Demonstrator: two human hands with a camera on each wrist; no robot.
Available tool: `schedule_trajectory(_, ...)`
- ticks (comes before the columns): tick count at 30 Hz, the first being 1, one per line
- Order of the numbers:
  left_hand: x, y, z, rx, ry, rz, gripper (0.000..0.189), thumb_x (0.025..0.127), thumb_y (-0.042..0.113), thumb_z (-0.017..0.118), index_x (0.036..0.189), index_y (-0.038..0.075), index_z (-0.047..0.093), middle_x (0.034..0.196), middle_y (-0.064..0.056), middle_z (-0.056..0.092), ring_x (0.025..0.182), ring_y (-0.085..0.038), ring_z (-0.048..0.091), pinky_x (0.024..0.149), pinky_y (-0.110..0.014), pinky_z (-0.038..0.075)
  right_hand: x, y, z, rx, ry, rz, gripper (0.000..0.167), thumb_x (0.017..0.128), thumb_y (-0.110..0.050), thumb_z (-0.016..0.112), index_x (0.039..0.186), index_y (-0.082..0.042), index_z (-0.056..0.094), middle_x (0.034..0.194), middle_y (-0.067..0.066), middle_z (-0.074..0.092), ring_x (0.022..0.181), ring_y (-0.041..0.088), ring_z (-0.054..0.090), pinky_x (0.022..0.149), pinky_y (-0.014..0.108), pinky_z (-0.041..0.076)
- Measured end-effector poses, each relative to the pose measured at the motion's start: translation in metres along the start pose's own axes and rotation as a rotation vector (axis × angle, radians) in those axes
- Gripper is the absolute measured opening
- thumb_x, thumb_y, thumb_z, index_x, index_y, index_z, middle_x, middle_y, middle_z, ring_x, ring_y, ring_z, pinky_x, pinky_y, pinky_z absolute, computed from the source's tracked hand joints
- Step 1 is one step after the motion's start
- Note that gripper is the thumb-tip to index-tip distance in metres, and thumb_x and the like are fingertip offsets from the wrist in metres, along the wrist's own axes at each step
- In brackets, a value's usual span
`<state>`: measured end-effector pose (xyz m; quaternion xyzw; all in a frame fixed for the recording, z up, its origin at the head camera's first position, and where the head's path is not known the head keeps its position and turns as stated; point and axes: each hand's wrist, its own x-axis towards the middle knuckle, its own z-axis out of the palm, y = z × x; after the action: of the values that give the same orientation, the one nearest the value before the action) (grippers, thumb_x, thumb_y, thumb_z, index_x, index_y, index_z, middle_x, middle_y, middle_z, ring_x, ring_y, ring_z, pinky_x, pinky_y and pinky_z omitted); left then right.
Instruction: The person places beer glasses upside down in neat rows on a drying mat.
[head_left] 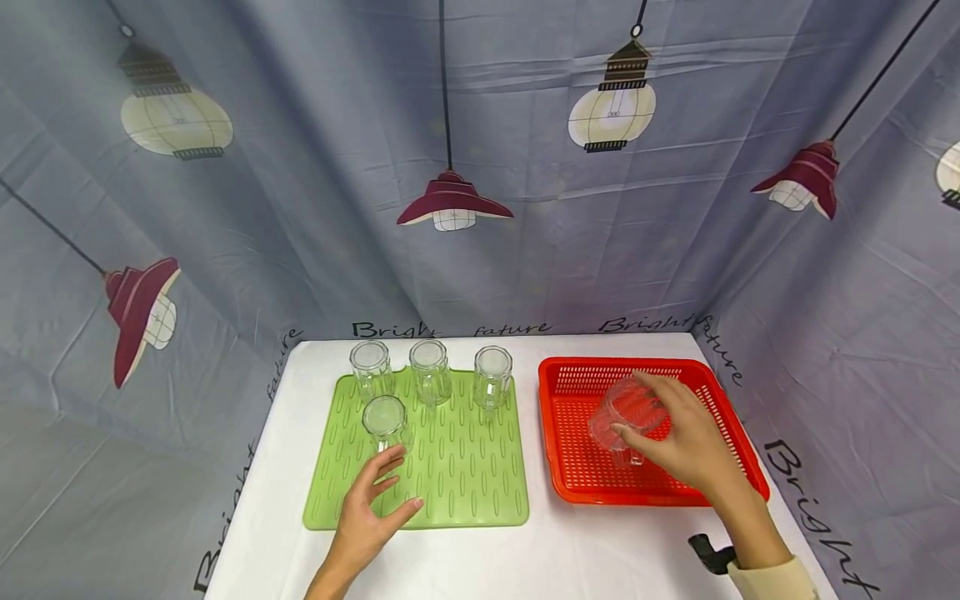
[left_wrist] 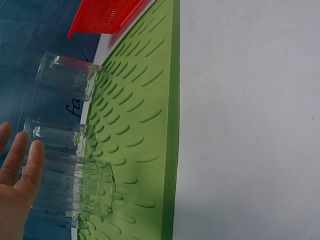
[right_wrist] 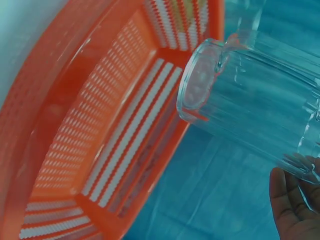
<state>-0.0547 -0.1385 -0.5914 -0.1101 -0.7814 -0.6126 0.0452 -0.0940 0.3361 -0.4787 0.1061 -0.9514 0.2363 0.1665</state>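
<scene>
My right hand [head_left: 686, 437] grips a clear glass mug [head_left: 633, 404] over the red basket [head_left: 551, 433], thumb on one side and fingers on the other. In the right wrist view the mug [right_wrist: 250, 95] is tilted, with the fingers at its far end. My left hand [head_left: 367, 517] is over the green mat [head_left: 465, 467], its fingers spread and holding nothing. Closest to it is the front glass [head_left: 386, 417]; whether a fingertip touches it I cannot tell. Behind stand three more upturned glasses, at left [head_left: 371, 371], centre [head_left: 430, 375] and right [head_left: 492, 379].
A white table [head_left: 480, 567] carries the mat on the left and the basket on the right. Grey-blue curtain [head_left: 360, 250] with printed lamps hangs around its back and sides. A black strap-like object [head_left: 711, 553] shows by the right wrist.
</scene>
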Motion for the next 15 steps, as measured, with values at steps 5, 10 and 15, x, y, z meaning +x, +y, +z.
schedule_trajectory(5,-0.001,0.000,0.003,-0.015,0.000,-0.014,0.079,0.086,0.011,0.091,0.155,0.024,0.054,0.154,-0.001,0.060,0.141,-0.008,0.058,0.113,-0.037,0.060,0.001,-0.020,0.006,0.018,-0.029,-0.052,0.092,0.077,-0.030,0.099,0.157,-0.024,0.054,0.141,0.003,0.066,0.120,0.022,0.063,0.092,0.050,0.063)
schedule_trajectory(10,-0.001,-0.001,0.008,-0.029,-0.012,0.002,0.079,0.086,0.009,0.091,0.155,0.022,0.054,0.154,-0.003,0.060,0.140,-0.005,0.058,0.114,-0.038,0.060,0.002,-0.040,0.016,0.073,-0.045,-0.110,0.092,0.076,-0.030,0.100,0.156,-0.025,0.055,0.139,-0.001,0.067,0.120,0.018,0.064,0.093,0.038,0.064)
schedule_trajectory(15,0.001,0.001,0.016,-0.049,-0.034,0.009,0.078,0.088,0.008,0.090,0.155,0.023,0.053,0.154,-0.004,0.059,0.141,-0.007,0.057,0.114,-0.039,0.060,0.003,-0.057,0.025,0.132,-0.071,-0.140,0.091,0.076,-0.030,0.099,0.156,-0.027,0.054,0.136,0.000,0.068,0.114,0.017,0.065,0.089,0.035,0.065)
